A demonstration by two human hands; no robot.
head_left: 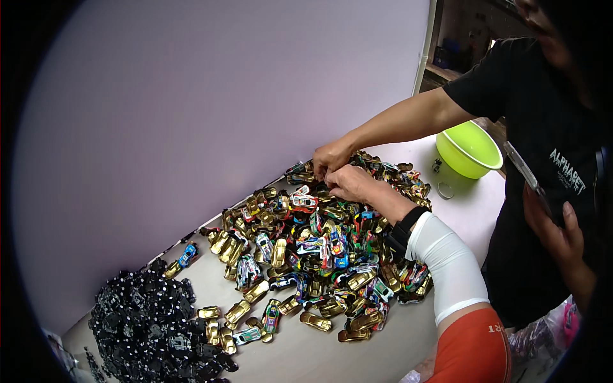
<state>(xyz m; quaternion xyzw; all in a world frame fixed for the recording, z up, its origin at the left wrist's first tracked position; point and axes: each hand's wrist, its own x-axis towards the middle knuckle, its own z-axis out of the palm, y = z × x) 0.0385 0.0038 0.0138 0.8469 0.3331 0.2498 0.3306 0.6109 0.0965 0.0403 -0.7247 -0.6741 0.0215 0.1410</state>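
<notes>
My right hand [350,183] reaches over a large heap of small toy car bodies [313,242], at its far side. Its fingers are curled down together among the cars, and what they hold, if anything, is hidden. Many of the bodies are gold, others carry coloured patterns. Close beside my fingertips, a co-worker's hand [331,158] reaches into the same part of the heap. A white toy car with red trim [304,202] lies just nearer than the two hands. My left hand is out of view.
At the left lies a pile of black toy car chassis [143,325]. A yellow-green basin [469,150] stands at the back right, with a small round clear piece [446,189] near it. The co-worker's other hand holds a phone [527,169]. A pale wall panel [211,108] borders the table.
</notes>
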